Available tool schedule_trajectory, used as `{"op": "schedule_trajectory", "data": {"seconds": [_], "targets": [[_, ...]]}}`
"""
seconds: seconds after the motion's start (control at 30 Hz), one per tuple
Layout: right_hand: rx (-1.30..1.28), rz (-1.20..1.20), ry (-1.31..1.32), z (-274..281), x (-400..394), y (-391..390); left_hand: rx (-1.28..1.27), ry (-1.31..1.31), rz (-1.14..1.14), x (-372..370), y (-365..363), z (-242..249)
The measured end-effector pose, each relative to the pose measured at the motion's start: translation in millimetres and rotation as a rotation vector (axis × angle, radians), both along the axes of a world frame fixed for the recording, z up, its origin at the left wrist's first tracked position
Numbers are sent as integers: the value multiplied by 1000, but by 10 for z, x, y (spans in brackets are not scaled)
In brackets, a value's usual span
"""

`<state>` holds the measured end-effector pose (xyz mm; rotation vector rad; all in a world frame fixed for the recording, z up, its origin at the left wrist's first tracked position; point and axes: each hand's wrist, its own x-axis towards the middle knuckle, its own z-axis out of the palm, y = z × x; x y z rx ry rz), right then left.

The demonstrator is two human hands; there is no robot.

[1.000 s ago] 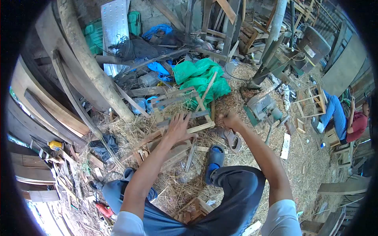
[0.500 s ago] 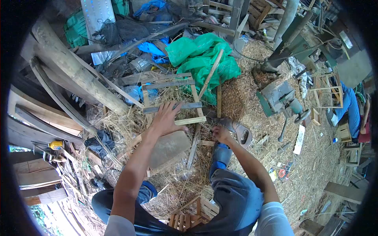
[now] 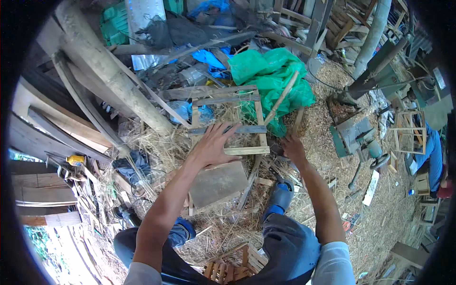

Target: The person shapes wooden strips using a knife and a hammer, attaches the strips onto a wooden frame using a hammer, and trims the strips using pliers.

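My left hand [image 3: 212,146] lies with fingers spread over a dark slat [image 3: 240,129] of a small slatted wooden frame [image 3: 247,151]. Under that hand's wrist is a flat-topped wooden block [image 3: 219,184]. My right hand [image 3: 293,149] is beside the frame's right side, its fingers closed around the lower end of a wooden stick [image 3: 298,120]. The hand hides what is at that end. A green plastic sheet [image 3: 270,71] is crumpled just beyond the frame and the stick.
A thick wooden post [image 3: 107,66] slants on the left. A machine with a metal block [image 3: 354,135] stands on the right amid wood shavings. Another person's blue-clad leg [image 3: 432,154] is at the far right, near a wooden frame [image 3: 411,132]. Scrap wood lies around.
My right hand has moved away from the frame's near corner, up to the wooden stick, which now leans more. My left hand stays on the frame. The view has shifted.
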<state>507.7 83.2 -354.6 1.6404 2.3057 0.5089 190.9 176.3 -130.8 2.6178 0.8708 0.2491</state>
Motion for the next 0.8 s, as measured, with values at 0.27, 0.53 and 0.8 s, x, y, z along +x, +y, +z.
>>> {"op": "schedule_trajectory", "data": {"seconds": [0.27, 0.53, 0.8], "targets": [[-311, -417, 265, 1583, -321, -59, -163, -225, 73, -402, -40, 891], [64, -522, 1194, 3445, -1138, 3, -891, -772, 228, -1186, -173, 1737], [139, -653, 1657, 3946, -1936, 6, -1254, -1177, -8, -1821, -478, 1842]]}}
